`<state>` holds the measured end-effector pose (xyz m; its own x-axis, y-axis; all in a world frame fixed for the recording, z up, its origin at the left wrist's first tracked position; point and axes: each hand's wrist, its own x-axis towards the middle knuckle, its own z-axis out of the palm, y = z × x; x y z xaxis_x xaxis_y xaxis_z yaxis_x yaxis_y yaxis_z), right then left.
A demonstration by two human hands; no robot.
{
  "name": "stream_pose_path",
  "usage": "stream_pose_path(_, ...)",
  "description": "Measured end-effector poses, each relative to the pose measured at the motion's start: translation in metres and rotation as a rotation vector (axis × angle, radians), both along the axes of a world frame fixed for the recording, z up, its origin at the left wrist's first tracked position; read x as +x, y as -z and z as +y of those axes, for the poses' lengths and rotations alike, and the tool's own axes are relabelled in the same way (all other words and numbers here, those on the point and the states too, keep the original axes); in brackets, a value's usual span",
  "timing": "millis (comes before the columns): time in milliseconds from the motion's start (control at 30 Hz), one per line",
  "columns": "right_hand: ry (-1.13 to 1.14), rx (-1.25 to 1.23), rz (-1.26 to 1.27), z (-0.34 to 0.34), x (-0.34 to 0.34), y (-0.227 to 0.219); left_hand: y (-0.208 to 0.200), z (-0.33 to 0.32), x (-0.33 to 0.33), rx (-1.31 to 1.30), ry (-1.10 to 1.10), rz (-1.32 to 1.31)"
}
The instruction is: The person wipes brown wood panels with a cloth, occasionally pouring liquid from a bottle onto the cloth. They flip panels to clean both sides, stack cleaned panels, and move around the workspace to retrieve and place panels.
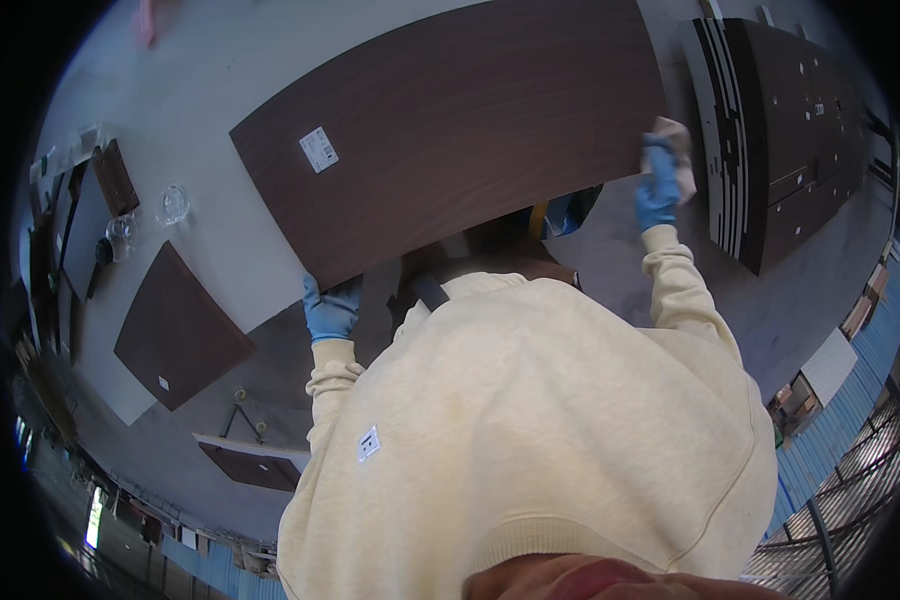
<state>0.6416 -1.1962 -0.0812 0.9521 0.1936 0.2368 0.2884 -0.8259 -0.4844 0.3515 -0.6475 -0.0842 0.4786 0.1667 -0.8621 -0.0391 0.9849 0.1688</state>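
Observation:
A large dark brown wood-grain panel [470,120] lies flat in front of me, with a white label [319,149] near its left end. My left hand [332,308], in a blue glove, is closed on the panel's near left corner, its thumb at the edge and its other fingers partly hidden. At the right end of the panel, my right hand [657,188], also blue-gloved, is closed on a crumpled beige cloth [678,150]. The cloth lies against the panel's near right corner, and the fingertips are partly covered by it.
To the right stands a tall stack of dark panels [800,130]. A smaller brown panel [183,328] lies on the pale table [220,235] at left, near rolls of clear tape [173,204]. Further left are more boards [88,235]. Below the left side, a panel rests on a wheeled cart [250,465].

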Motion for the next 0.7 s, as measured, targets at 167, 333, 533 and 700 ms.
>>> stream_pose_path(167,0.555,0.374,0.104,-0.111,0.08,0.005,-0.002,0.003,0.004,-0.012,-0.009,0.144)
stream_pose_path(333,0.448,0.783,0.205,-0.062,0.215,0.013,-0.013,-0.002,0.019,0.023,-0.027,0.229)
stream_pose_path(533,0.527,0.734,0.752,0.019,0.314,0.042,-0.017,-0.011,0.017,0.073,-0.082,0.318)
stream_pose_path(700,0.601,0.565,0.79,0.034,0.339,0.046,-0.021,-0.032,0.009,0.085,-0.111,0.327)
